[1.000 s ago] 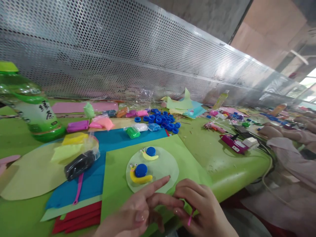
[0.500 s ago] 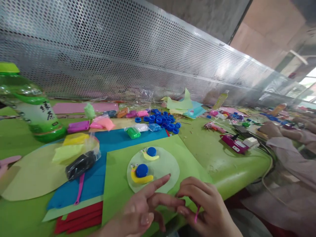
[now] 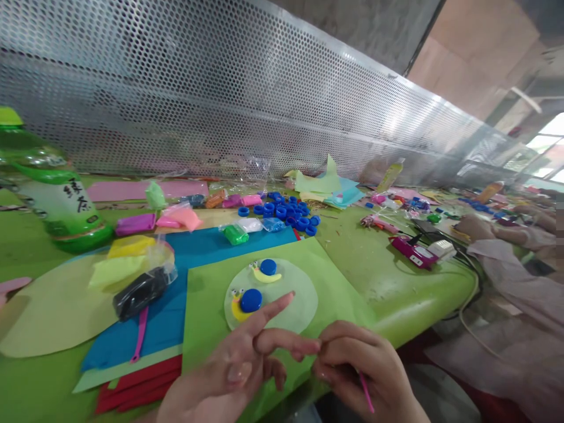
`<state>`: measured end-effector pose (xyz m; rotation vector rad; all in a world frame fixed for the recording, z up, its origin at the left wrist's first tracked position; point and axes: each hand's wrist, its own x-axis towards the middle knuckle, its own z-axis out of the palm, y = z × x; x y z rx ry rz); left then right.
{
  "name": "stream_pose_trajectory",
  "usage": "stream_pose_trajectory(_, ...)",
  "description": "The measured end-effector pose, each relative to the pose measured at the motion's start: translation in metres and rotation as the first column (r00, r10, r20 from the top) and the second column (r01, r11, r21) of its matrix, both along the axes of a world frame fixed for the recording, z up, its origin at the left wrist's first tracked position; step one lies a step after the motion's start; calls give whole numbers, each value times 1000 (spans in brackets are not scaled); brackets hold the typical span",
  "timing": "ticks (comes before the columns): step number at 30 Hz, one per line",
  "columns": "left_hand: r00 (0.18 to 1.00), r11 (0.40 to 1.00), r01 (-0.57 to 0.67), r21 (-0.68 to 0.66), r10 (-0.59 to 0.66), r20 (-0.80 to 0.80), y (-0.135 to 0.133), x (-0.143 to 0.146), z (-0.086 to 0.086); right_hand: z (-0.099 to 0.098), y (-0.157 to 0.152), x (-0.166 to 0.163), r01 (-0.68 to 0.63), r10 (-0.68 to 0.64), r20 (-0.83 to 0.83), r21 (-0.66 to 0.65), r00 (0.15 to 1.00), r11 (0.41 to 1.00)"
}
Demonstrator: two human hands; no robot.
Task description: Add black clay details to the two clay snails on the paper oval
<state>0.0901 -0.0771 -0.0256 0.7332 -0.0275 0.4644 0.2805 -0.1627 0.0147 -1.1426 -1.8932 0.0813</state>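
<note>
My left hand point(image 3: 251, 352) has its fingers apart, with the index finger stretched out over a pale green paper oval point(image 3: 295, 294). Its middle fingertip touches the pinched fingertips of my right hand point(image 3: 365, 364). A thin pink plastic stick point(image 3: 366, 392) pokes out below the curled fingers of that right hand. Anything tiny between the touching fingertips cannot be made out. Two yellow clay snails with googly eyes and blue bottle-cap shells lie on the oval: an upper snail point(image 3: 267, 270) and a lower snail point(image 3: 247, 302), partly covered by my left hand. Beneath is a green paper sheet point(image 3: 339, 282).
Blue bottle caps point(image 3: 291, 211) are heaped behind the sheet, beside bagged clay packets point(image 3: 235, 234). Black clay point(image 3: 141, 292) and another pink tool point(image 3: 140, 335) lie left, near a green tea bottle point(image 3: 66, 200). A magenta power strip point(image 3: 414, 252) and a person's sleeve point(image 3: 506, 264) are right.
My left hand has shifted slightly left, now covering part of the lower snail. Its middle finger is straighter against my right fingertips. The pink stick sits lower and tilts the other way.
</note>
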Motion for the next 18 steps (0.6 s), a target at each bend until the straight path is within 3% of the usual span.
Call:
stream_pose_trajectory(5,998,994,-68,85,66,25,1,7,-8,-3,-4,2,66,-68,48,27,997,997)
stream_pose_trajectory(12,998,981,-50,190,44,38,2,15,-29,-10,-1,3,115,-125,85,107,989,988)
stream_pose_trajectory(18,995,969,-69,237,85,-55,0,13,-36,-12,-3,5,97,-100,94,36,991,995)
